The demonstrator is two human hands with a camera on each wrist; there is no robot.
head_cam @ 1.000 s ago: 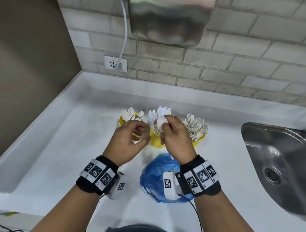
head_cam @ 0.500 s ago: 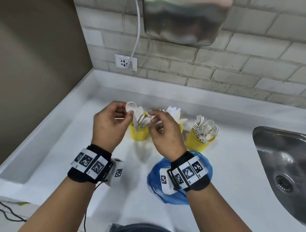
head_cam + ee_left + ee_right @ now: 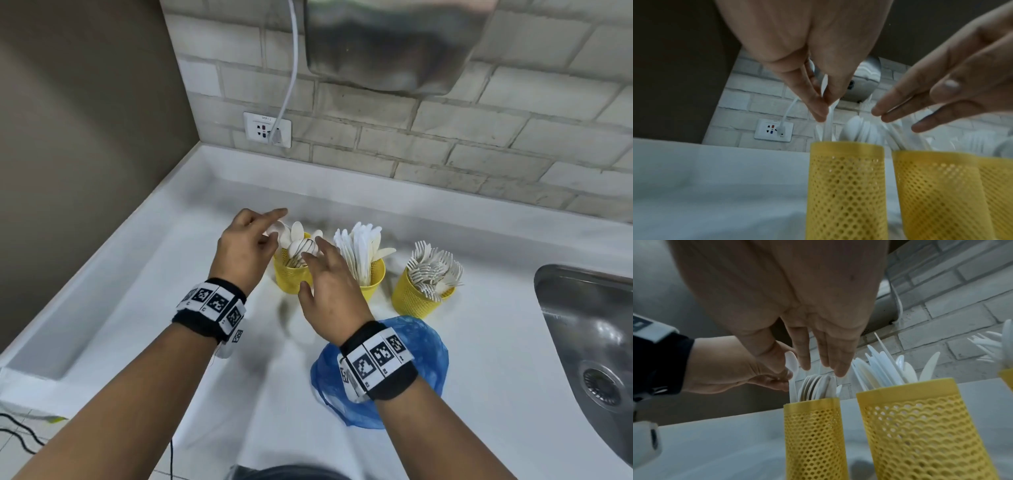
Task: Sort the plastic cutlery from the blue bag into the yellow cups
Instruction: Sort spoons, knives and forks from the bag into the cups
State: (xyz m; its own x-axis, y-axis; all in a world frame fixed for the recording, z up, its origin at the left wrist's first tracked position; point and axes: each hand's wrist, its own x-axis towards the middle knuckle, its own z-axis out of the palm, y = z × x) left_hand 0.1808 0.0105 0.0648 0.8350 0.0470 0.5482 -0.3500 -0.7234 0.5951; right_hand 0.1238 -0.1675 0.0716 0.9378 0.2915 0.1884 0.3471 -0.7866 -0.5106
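Observation:
Three yellow mesh cups stand in a row on the white counter. The left cup (image 3: 291, 279) holds spoons, the middle cup (image 3: 371, 281) knives, the right cup (image 3: 409, 298) forks. My left hand (image 3: 270, 236) pinches a white spoon (image 3: 791, 365) by its handle, with the handle's end inside the left cup (image 3: 846, 178). My right hand (image 3: 310, 263) hovers over the same cup (image 3: 813, 434), fingers straight and holding nothing. The crumpled blue bag (image 3: 424, 346) lies near my right wrist, partly hidden by it.
A steel sink (image 3: 589, 342) sits at the right. On the brick wall are a socket (image 3: 267, 130) with a white cable and a steel appliance (image 3: 394, 44). A brown wall (image 3: 85, 137) and a raised counter rim close the left side.
My right hand has let go of the spoon and opened its fingers. My left hand has lowered the spoon into the left cup. The earlier frames showed both hands on it.

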